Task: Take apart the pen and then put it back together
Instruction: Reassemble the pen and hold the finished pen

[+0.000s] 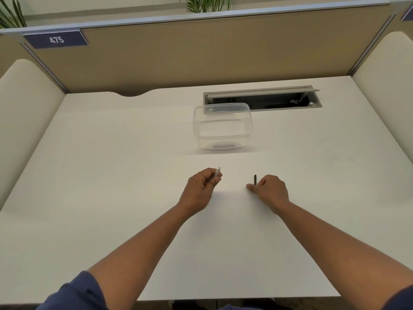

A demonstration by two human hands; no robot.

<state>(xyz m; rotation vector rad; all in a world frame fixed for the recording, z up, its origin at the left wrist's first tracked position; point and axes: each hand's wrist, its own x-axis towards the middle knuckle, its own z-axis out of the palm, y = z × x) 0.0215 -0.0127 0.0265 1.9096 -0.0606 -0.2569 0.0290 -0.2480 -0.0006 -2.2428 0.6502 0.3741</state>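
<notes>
My left hand (201,186) grips a pale, whitish pen body (217,171); only its upper end sticks out above the curled fingers. My right hand (271,189) pinches a thin black pen part (255,179), which stands nearly upright with its lower end hidden behind the thumb and fingers. The two hands are apart, about a hand's width between them, low over the white desk (134,175). The rest of each pen piece is hidden inside the hands.
A clear plastic container (223,127) stands on the desk just beyond the hands. Behind it is an open cable tray slot (263,100). Tan partition walls enclose the desk at the back and both sides.
</notes>
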